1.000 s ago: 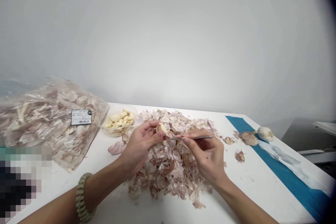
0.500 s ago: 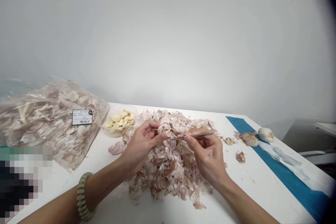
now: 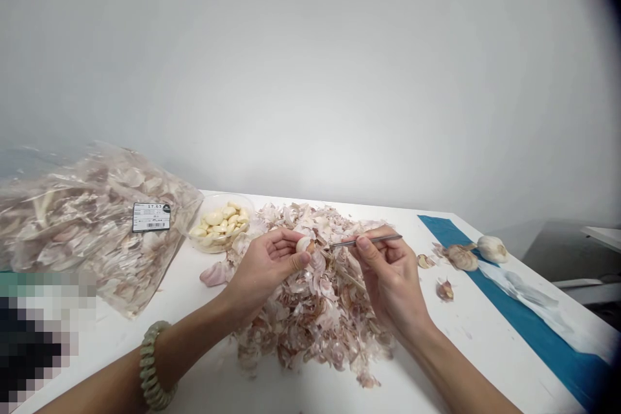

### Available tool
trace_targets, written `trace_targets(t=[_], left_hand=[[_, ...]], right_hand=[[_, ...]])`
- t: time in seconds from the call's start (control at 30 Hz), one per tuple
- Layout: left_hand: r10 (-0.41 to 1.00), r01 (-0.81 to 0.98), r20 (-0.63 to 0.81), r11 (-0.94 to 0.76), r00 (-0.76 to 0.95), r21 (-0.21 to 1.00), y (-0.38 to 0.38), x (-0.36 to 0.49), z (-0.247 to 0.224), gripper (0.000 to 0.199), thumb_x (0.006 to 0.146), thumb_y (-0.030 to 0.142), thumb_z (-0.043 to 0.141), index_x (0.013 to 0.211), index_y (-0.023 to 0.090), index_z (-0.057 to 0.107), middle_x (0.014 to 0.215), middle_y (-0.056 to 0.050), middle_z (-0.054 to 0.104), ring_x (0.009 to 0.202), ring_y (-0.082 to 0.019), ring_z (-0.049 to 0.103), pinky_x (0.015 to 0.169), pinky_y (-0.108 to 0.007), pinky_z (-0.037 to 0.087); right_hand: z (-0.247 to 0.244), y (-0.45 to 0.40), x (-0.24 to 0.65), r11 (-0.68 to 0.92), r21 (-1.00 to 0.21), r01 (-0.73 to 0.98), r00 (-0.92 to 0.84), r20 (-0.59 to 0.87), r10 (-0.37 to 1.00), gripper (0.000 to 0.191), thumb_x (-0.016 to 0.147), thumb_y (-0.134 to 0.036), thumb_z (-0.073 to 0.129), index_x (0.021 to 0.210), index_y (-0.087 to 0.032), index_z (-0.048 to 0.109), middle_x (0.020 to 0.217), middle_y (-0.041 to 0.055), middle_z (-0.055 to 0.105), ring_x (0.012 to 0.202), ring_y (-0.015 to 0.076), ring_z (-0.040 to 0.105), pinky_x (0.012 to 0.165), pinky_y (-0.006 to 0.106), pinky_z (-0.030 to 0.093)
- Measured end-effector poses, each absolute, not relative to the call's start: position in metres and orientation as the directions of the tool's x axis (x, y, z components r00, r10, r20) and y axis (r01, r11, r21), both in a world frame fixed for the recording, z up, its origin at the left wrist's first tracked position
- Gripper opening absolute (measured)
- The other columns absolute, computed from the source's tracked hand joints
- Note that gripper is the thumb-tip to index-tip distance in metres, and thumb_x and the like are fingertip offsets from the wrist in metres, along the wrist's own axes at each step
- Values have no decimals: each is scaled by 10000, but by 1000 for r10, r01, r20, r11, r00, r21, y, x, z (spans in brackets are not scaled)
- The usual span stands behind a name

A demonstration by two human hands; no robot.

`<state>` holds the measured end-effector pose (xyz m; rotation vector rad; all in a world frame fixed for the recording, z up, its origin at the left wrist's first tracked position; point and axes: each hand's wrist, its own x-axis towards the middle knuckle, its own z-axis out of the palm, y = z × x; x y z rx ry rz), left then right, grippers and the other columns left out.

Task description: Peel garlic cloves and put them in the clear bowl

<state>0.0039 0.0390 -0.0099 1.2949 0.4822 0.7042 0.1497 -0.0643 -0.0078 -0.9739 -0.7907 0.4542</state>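
Note:
My left hand (image 3: pixel 266 266) pinches a garlic clove (image 3: pixel 305 245) between thumb and fingers; brown skin shows at the clove's right end. In my right hand (image 3: pixel 392 272) is a thin metal tool (image 3: pixel 381 239), gripped between thumb and forefinger like a pen. It could be a slim knife, but its tip is too small to make out. The tip points left, a short way from the clove. Both hands are over a heap of garlic skins (image 3: pixel 323 317). Left of the heap, a clear round bowl (image 3: pixel 204 248) holds many peeled cloves (image 3: pixel 226 221).
A clear bag of garlic skins (image 3: pixel 101 226) with a label lies at the left. To the right are a loose clove (image 3: pixel 445 290), a cut piece of garlic (image 3: pixel 425 261), a brownish bulb (image 3: pixel 462 257) and a white bulb (image 3: pixel 491 249), near a blue strip (image 3: pixel 514 310).
My right hand and the tool have moved right and slightly up, away from the clove. My left hand has shifted slightly, and the clove is turned a little.

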Motion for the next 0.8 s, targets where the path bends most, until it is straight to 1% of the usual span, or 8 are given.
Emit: trace_targets(t=[0.17,0.33,0.47,0.53,0.67,0.8], left_hand=[[686,-153,37,110,727,982,38,3,-9,318,658,311,773,905,163,638,868,-42,677,854,-147,619,772,-248,483],[670,-141,25,119,742,983,38,2,-11,335,672,325,762,944,170,642,906,-51,688,861,-150,627,789,-266,492],[665,-139,15,133,746,981,38,3,-12,341,683,328,755,965,169,647,929,-60,700,883,-160,634,815,-277,490],[663,-133,9,136,749,982,37,3,-13,351,688,332,751,984,172,648,951,-64,705,898,-163,637,822,-278,490],[640,-124,-8,162,768,979,36,3,-13,368,701,336,742,1011,164,640,991,-73,712,895,-156,646,821,-273,492],[610,-138,-16,206,792,969,35,3,-11,361,720,326,729,1023,159,629,988,-69,725,871,-134,657,815,-254,493]], right_hand=[[-1,-64,149,498,-862,-90,674,315,668,167,645,-276,794,701,-193,661,644,-10,643,584,56,537,557,142,434],[1,-64,148,508,-851,-131,699,284,656,184,618,-279,812,681,-198,658,595,-35,608,554,45,504,537,134,415],[1,-63,149,510,-846,-157,709,263,654,193,608,-284,816,681,-206,655,625,-34,623,609,59,552,597,151,450],[1,-63,151,507,-845,-171,712,250,656,202,601,-286,819,677,-206,651,615,-37,618,595,57,548,613,160,460],[1,-63,152,495,-849,-183,722,226,654,215,597,-294,819,678,-196,646,592,-41,601,505,38,457,584,171,447],[1,-62,153,486,-854,-186,733,209,648,222,596,-294,816,682,-190,639,634,-28,603,505,44,410,555,189,423]])
